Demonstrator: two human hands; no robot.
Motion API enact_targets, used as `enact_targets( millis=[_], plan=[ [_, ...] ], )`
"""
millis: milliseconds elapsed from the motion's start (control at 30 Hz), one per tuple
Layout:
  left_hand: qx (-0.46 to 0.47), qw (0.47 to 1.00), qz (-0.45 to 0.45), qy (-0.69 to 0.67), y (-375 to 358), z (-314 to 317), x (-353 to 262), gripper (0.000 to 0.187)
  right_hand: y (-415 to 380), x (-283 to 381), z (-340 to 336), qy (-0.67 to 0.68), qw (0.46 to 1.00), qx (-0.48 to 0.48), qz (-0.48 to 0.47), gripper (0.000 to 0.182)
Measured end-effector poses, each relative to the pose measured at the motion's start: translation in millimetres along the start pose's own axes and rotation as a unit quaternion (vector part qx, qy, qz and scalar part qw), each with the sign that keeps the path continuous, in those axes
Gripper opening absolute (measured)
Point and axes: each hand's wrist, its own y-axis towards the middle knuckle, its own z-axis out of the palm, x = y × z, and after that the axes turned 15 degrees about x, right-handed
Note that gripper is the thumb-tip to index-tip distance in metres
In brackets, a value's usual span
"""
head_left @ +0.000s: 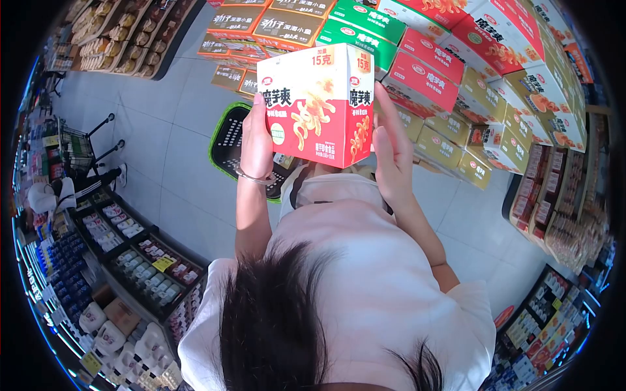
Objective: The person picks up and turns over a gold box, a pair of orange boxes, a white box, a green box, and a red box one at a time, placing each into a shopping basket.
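Upright between my hands is a red and white snack box [306, 111] with noodle-like food pictured on its front. My left hand [257, 146] holds its left side, the thumb along the front edge and the other fingers hidden behind. At the right side, my right hand [392, 153] is against the box with its fingers extended and apart. Stacked boxes stand behind it: green ones [358, 39], red ones [424, 72], and brown and white ones [287, 26].
A black basket with a green rim [214, 146] is on the tiled floor [169, 169] beyond my left forearm. Shelves of goods [153, 260] line the left, near a shopping cart [78, 146] and a person [49, 195]. More shelves [554, 189] stand at right.
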Motion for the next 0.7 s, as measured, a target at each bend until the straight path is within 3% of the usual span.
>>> enact_targets(
  millis=[133,233,333,433,567,633,700],
  plan=[
    [0.036,0.994,-0.006,0.099,-11,-3,-13,0.048,2,-2,-4,0.011,0.998,0.058,-0.014,0.065],
    [0.083,0.995,0.008,0.060,-21,0,-25,0.048,5,-1,-6,-0.004,0.999,0.040,0.005,0.067],
    [0.134,0.989,0.059,-0.001,-23,3,-28,0.054,7,-3,-11,0.131,0.982,-0.022,0.133,0.068],
    [0.163,0.979,0.112,-0.047,-19,9,-28,0.061,4,-8,-12,0.236,0.956,-0.045,0.171,0.060],
    [0.131,0.982,0.133,-0.035,-21,13,-29,0.063,3,-10,-12,0.264,0.933,-0.108,0.221,0.052],
    [0.116,0.988,0.104,-0.004,-22,11,-30,0.060,1,-16,-30,0.364,0.899,0.098,0.223,0.052],
    [0.113,0.988,0.103,-0.010,-21,10,-30,0.053,2,-12,-24,0.342,0.906,0.048,0.244,0.053]
  ],
)
